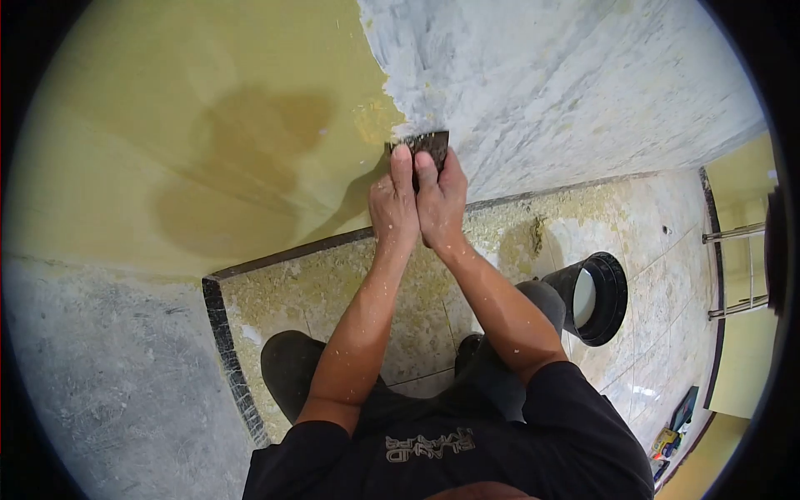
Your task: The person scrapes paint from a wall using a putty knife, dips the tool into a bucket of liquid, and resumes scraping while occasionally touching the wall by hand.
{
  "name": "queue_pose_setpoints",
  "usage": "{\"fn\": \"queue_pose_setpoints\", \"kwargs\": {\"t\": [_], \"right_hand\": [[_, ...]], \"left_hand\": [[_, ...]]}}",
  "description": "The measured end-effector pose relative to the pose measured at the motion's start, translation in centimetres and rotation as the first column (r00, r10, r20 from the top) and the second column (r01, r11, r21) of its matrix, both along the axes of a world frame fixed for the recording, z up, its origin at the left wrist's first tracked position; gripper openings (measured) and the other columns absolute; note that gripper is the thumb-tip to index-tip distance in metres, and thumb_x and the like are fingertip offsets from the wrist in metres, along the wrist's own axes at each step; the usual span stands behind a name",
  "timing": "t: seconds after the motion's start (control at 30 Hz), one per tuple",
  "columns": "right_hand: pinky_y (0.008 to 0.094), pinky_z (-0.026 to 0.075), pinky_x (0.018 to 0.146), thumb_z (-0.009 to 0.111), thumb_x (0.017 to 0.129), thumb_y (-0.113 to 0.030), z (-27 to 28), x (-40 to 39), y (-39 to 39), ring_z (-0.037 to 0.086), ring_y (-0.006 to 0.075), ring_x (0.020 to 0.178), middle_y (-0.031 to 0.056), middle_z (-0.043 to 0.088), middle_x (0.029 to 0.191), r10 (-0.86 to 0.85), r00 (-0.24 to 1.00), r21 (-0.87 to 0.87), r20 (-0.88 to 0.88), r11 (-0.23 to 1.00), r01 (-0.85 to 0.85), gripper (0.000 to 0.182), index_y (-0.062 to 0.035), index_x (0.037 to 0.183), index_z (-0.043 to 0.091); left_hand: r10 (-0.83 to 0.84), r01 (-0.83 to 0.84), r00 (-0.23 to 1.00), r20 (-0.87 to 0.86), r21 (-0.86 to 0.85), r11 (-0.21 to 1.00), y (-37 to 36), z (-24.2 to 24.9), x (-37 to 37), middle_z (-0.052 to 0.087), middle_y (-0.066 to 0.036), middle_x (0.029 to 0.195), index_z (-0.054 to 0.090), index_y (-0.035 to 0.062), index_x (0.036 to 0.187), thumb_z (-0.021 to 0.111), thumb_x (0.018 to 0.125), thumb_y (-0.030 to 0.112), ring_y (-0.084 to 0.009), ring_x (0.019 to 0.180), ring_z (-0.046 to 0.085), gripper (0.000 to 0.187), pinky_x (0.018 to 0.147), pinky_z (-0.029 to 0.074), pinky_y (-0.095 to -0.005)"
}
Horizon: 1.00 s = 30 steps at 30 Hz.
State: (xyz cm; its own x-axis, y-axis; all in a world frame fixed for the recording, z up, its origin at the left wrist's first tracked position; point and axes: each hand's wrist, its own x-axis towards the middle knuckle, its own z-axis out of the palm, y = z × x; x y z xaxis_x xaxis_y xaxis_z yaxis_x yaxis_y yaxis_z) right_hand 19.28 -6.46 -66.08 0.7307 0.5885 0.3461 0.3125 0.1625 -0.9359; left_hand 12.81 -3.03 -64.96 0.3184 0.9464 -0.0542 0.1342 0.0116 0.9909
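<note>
Both my hands grip one dark, flat-bladed scraper (432, 143) against the wall. My left hand (395, 200) closes round its left side, thumb pointing up. Pressed beside it, my right hand (442, 198) wraps the other side, its thumb also on the tool. The handle is hidden by my fingers. The blade meets the ragged edge between yellow-green paint (250, 100) on the left and bare, grey-white wall (567, 83) on the right. Pale flecks dot both forearms.
A black bucket (618, 300) holding whitish liquid stands by my right knee. Paint flakes (333, 283) litter the tiled floor along the wall. Farther right are metal legs (737, 233) of some furniture and several small items (667, 442) on the floor. A scraped grey wall (108, 375) is at left.
</note>
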Motion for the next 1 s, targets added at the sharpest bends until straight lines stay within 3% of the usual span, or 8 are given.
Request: {"fn": "queue_pose_setpoints", "kwargs": {"t": [0.13,0.23,0.37,0.47,0.57,0.67,0.83,1.0], "right_hand": [[0.0374,0.047,0.058,0.056,0.093,-0.027,-3.4,-0.4,-0.3,0.060,0.0272,0.060,0.0203,0.062,0.070,-0.012,0.998,-0.022,-0.067,1.000,0.011,0.030,0.0029,0.096,0.055],[0.0386,0.047,0.060,0.056,0.092,-0.025,-0.1,-0.6,-0.4,0.063,0.0294,0.064,0.0211,0.063,0.072,0.002,1.000,-0.094,0.021,0.996,0.000,0.029,0.0032,0.097,0.056],[0.0381,0.048,0.061,0.055,0.093,-0.021,0.2,-1.0,0.1,0.061,0.0240,0.065,0.0210,0.063,0.073,-0.022,0.999,-0.080,0.029,0.996,0.024,0.025,0.0038,0.097,0.056],[0.0377,0.047,0.062,0.055,0.093,-0.023,-2.5,-1.4,-0.3,0.060,0.0245,0.065,0.0211,0.063,0.074,-0.031,0.997,-0.048,-0.073,0.998,0.027,0.027,0.0037,0.096,0.056],[0.0386,0.047,0.062,0.055,0.092,-0.024,-1.7,-1.2,0.1,0.059,0.0300,0.063,0.0206,0.061,0.072,-0.025,0.999,-0.026,-0.042,0.999,0.024,0.027,0.0036,0.093,0.056],[0.0399,0.046,0.062,0.054,0.091,-0.020,2.4,-0.8,0.4,0.056,0.0328,0.061,0.0218,0.060,0.069,0.019,0.998,-0.045,0.055,0.999,-0.016,0.024,0.0039,0.092,0.055],[0.0438,0.047,0.066,0.054,0.092,-0.021,-3.8,-0.5,-0.5,0.062,0.0429,0.073,0.0251,0.063,0.078,-0.039,0.998,-0.158,0.043,0.986,0.046,0.025,0.0039,0.094,0.055],[0.0419,0.048,0.064,0.055,0.093,-0.024,-7.5,0.1,-1.9,0.061,0.0330,0.066,0.0192,0.064,0.080,-0.013,1.000,-0.204,-0.006,0.979,0.012,0.027,0.0024,0.096,0.054]], "left_hand": [[-0.053,0.039,0.989,-0.140,-0.098,0.994,-0.5,-2.6,-0.4,0.064,-0.016,0.085,0.062,-0.0090,0.096,0.042,0.093,0.061,-0.0187,0.086,0.058,0.073,0.077,0.045,-0.0356],[0.067,-0.068,0.990,0.121,0.005,0.998,-0.4,-2.2,-0.2,0.064,-0.007,0.081,0.065,-0.0058,0.090,0.045,0.093,0.059,-0.0171,0.079,0.055,0.068,0.073,0.046,-0.0346],[0.012,0.002,0.989,0.147,-0.094,0.996,0.4,-1.3,-0.7,0.063,-0.007,0.079,0.065,-0.0066,0.088,0.045,0.092,0.062,-0.0170,0.076,0.054,0.071,0.071,0.045,-0.0341],[-0.020,0.013,0.998,-0.064,-0.116,0.993,-0.1,-2.6,-1.0,0.064,-0.009,0.080,0.064,-0.0080,0.089,0.045,0.092,0.062,-0.0175,0.076,0.055,0.072,0.072,0.045,-0.0344],[0.040,-0.040,0.999,-0.008,0.018,0.999,0.0,-2.8,-0.8,0.064,-0.013,0.083,0.064,-0.0092,0.089,0.045,0.092,0.060,-0.0193,0.078,0.056,0.072,0.074,0.046,-0.0352],[0.005,0.007,0.991,0.135,-0.088,0.996,0.3,0.8,-1.0,0.064,-0.014,0.084,0.063,-0.0087,0.093,0.044,0.092,0.061,-0.0200,0.082,0.056,0.072,0.075,0.046,-0.0363],[-0.056,0.054,0.996,-0.066,-0.037,0.998,0.3,-5.6,-0.4,0.065,-0.017,0.086,0.063,-0.0078,0.096,0.042,0.093,0.061,-0.0204,0.082,0.058,0.072,0.074,0.046,-0.0358],[-0.066,0.052,0.991,-0.116,-0.124,0.991,-1.0,-7.9,-0.3,0.066,-0.017,0.086,0.064,-0.0061,0.097,0.041,0.094,0.060,-0.0203,0.080,0.060,0.071,0.074,0.047,-0.0359]]}}
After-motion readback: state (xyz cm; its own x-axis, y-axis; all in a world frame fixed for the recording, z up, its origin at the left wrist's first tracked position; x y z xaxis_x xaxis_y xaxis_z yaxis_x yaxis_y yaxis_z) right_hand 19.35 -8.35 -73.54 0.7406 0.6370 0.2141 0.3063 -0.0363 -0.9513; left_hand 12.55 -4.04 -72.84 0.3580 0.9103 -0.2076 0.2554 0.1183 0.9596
